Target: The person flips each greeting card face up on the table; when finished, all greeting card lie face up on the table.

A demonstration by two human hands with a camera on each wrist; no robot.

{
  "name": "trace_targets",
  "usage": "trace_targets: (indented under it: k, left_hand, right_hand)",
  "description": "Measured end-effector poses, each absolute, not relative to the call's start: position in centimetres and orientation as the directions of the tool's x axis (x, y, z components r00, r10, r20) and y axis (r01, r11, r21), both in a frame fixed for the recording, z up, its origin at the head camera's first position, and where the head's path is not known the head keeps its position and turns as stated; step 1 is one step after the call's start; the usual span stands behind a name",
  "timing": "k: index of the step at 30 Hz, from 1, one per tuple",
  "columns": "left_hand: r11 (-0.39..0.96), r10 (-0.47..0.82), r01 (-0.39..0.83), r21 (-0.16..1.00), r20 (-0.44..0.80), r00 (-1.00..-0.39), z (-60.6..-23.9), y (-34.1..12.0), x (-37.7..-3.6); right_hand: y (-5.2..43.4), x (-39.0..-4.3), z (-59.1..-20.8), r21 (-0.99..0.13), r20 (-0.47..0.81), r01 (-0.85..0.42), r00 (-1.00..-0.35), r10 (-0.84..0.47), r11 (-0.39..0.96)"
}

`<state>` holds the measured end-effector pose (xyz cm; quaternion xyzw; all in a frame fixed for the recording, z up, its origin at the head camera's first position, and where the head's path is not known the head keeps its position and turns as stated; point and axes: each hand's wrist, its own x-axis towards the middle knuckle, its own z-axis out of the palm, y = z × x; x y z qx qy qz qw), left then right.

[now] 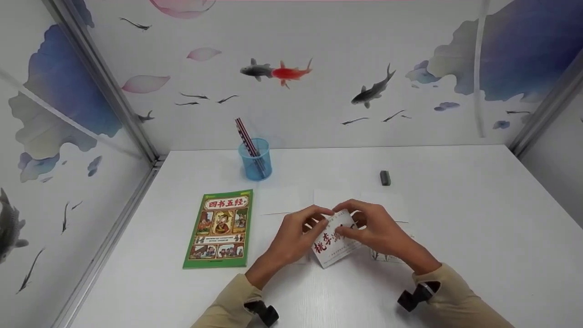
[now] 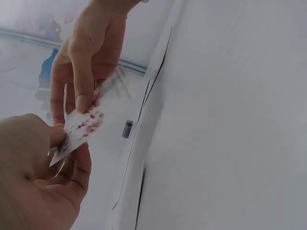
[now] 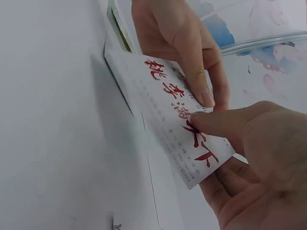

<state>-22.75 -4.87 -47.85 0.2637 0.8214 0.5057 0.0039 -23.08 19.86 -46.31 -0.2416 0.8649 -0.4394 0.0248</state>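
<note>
Both hands hold one white card (image 1: 331, 248) with red brush characters, raised slightly off the white table (image 1: 455, 237) near its front middle. My left hand (image 1: 314, 221) pinches the card's left side between thumb and fingers. My right hand (image 1: 350, 224) pinches its upper right part. In the right wrist view the card (image 3: 165, 112) shows its red characters, with the right thumb (image 3: 216, 122) on its face and the left hand (image 3: 182, 48) above. In the left wrist view the card (image 2: 79, 129) is seen edge-on between the left hand (image 2: 57, 143) and the right hand (image 2: 84, 72).
A green picture book (image 1: 220, 229) lies left of the hands. Behind it stands a blue cup (image 1: 256, 162) with pencils. A small grey eraser (image 1: 385, 177) sits to the back right. Several white cards (image 1: 278, 200) lie flat beyond and under the hands. Painted walls close three sides.
</note>
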Motion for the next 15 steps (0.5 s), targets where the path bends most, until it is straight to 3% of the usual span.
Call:
trace_targets:
  k: [7, 15]
  left_hand:
    - [0.552, 0.553, 0.517, 0.654, 0.177, -0.814, -47.6, -6.0, -22.8]
    - [0.660, 0.633, 0.613, 0.434, 0.118, -0.765, -48.1, -6.0, -22.4]
  right_hand:
    - [20.4, -23.5, -47.3, -0.734, 0.112, -0.363, -0.898, -0.425, 0.574]
    - [21.1, -23.5, -47.3, -0.610, 0.036, -0.469, -0.822, -0.569, 0.639]
